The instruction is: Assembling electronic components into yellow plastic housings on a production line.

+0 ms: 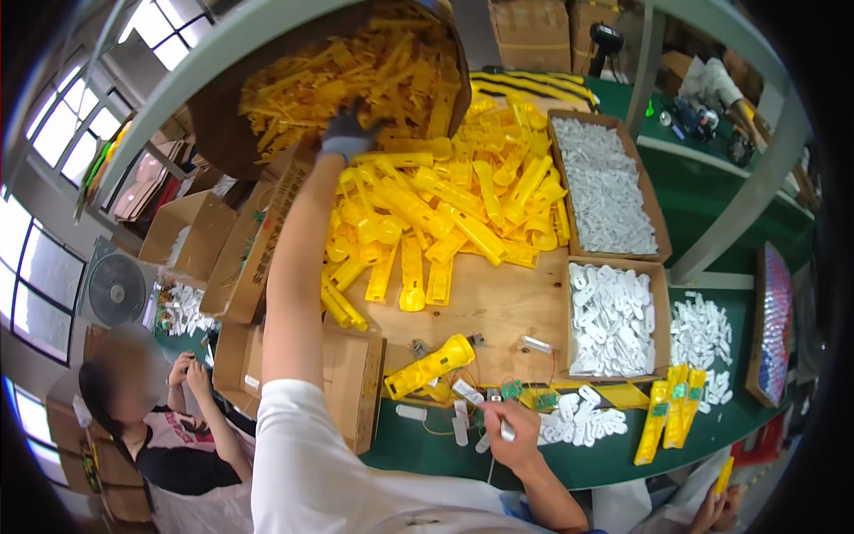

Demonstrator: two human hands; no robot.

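My left hand, in a dark grey glove, reaches far forward over a big carton heaped with yellow plastic housings. Its fingers look spread, though slightly blurred. Close to my body, my right hand is closed around something with a pale end that I cannot make out. Just beyond it lie a white rectangular part and a green circuit board with thin wires. One yellow housing rests with its hollow side up at the board's near edge. More loose yellow housings are piled on the wooden board.
Two cartons of small white parts, one far and one near, stand at the right. An open carton sits beside my left arm. Yellow housings with boards lie right. A co-worker sits left; another's hands show lower right.
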